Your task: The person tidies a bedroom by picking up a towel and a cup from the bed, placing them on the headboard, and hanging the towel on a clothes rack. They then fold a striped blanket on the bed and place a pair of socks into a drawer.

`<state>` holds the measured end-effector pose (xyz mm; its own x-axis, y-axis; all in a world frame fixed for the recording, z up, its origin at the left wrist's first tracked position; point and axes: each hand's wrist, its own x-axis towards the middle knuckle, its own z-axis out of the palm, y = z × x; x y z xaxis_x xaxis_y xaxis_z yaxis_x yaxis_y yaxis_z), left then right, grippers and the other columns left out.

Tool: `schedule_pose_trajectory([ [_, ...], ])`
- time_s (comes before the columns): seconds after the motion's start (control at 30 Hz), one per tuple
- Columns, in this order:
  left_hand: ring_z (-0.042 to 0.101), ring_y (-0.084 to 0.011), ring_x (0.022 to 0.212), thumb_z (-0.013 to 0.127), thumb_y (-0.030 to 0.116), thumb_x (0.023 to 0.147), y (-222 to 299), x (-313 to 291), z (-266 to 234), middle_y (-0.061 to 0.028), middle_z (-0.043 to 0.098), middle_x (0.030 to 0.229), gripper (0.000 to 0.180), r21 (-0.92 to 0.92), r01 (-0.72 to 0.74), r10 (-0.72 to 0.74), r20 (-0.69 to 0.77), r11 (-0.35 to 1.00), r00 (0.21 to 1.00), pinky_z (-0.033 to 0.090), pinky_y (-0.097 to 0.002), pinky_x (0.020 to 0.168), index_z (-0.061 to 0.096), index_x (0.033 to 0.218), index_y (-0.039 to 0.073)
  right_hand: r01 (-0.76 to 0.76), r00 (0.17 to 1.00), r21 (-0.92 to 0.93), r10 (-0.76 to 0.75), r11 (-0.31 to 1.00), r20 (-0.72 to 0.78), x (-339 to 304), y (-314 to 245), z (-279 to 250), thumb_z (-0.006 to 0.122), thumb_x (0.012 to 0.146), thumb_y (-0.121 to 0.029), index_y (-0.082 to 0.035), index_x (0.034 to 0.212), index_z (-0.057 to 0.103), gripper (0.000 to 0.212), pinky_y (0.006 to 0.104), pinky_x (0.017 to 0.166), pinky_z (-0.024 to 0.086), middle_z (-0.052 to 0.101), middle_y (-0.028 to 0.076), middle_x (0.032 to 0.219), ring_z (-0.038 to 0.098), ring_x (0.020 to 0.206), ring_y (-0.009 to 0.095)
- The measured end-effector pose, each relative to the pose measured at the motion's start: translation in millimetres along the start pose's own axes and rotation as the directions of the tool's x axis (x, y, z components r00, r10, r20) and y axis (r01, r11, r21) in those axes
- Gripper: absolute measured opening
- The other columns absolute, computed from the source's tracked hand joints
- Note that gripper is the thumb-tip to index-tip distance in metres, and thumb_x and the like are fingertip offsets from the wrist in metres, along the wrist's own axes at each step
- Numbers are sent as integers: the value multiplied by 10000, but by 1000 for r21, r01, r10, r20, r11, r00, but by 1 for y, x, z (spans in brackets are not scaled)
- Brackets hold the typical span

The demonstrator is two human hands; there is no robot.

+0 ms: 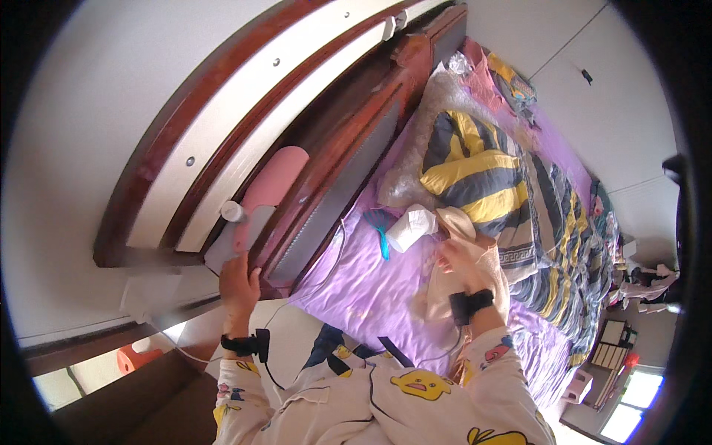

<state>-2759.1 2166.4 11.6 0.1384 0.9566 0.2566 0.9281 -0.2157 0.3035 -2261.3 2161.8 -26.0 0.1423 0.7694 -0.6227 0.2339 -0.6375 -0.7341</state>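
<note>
My left hand [239, 288] reaches to the near end of the headboard shelf. Its fingers are closed at the lower end of a narrow pink handle [240, 236]; whether that handle belongs to the rounded pink thing [276, 176] lying further along the shelf, I cannot tell. A small white round container [232, 211] stands beside it. Over the bed, my right hand [458, 261] has its fingers curled at a peach cloth [486, 259]. Just left of that hand lie a white paper roll [412, 228] and a teal fork-shaped thing [380, 231].
The dark red wooden headboard [356, 148] runs along the left of the bed. On the purple sheet [356, 289] lie a yellow-and-grey striped pillow [475, 167] and a matching quilt [560, 282]. A thin cable [337, 259] crosses the headboard's edge. An orange-red object [137, 360] sits low at left.
</note>
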Motion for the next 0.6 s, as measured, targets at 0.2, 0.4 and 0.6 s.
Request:
schedule_pose_trajectory([
  [0.2,481,-360,1037,593,158,805,-14,7,10,-185,531,1097,445,52,192,-196,68,980,978,395,-430,884,485,1214,20,-38,995,-121,48,992,83,73,95,100,560,830,-305,-67,1091,572,353,353,561,501,646,84,896,635,721,218],
  [0.4,453,-372,1067,574,179,816,-17,11,16,-208,483,1143,472,230,151,-164,39,962,986,373,-452,914,446,1226,-18,21,955,-467,-156,884,-252,140,149,168,589,796,-309,-16,1229,454,540,465,936,399,484,243,1222,474,1121,400],
  [0.6,469,-366,1027,602,186,792,-14,12,16,-197,505,1096,481,220,149,-155,11,964,988,380,-451,891,460,1209,-5,-122,954,-447,-20,886,-299,140,134,181,573,806,-325,25,1125,478,483,425,894,423,516,236,1155,496,1082,366],
])
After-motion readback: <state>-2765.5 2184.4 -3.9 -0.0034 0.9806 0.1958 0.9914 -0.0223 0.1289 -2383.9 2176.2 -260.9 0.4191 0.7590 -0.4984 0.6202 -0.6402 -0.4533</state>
